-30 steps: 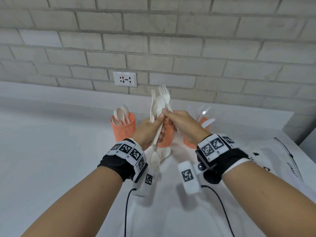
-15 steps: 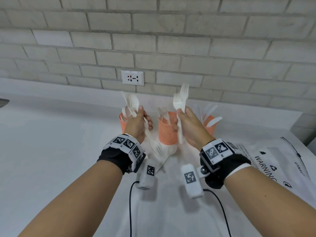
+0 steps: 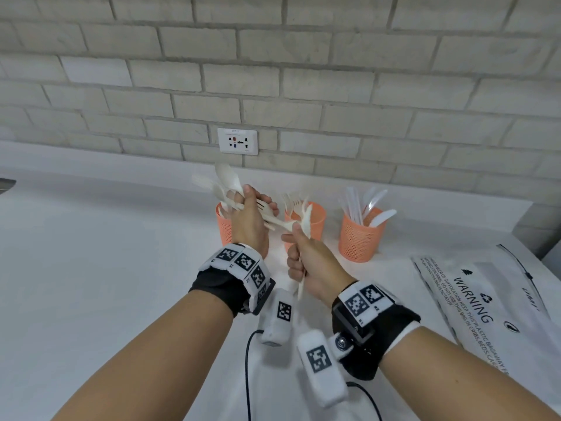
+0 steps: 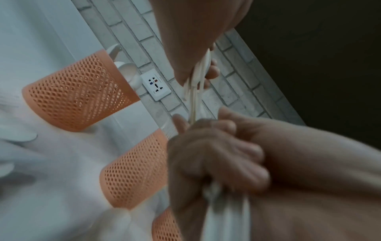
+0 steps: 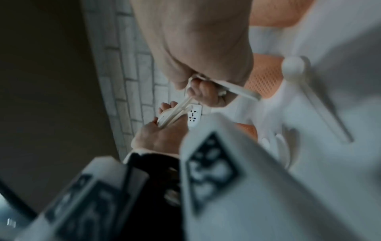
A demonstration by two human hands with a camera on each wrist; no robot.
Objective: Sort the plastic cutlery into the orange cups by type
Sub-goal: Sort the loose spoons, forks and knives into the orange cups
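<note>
**Both hands full of cutlery over the orange cups**

Head view: the left hand is raised, fingers curled round a bunch of white plastic spoons whose bowls fan out up and to the left of its knuckles; a fork and other handles stick out toward the right hand. The right hand, just below and to the right, is fisted round more white cutlery, with tips rising above the thumb and a handle end poking out beneath the palm. The two hands nearly meet. Behind the left hand stands the spoon cup, mostly hidden. Just beyond the right hand stands the fork cup with tines showing. Well to the right of that hand is the knife cup, with a plastic bag printed WARNING lying on the desk nearer the person. A wall socket sits above the hands.

Left wrist view: the left hand pinches thin handles that run down into the clenched right hand. Beside them are two mesh cups; the upper cup holds spoons.

Right wrist view: blurred; the right hand grips white handles, and the left hand below holds its own bunch.
</note>
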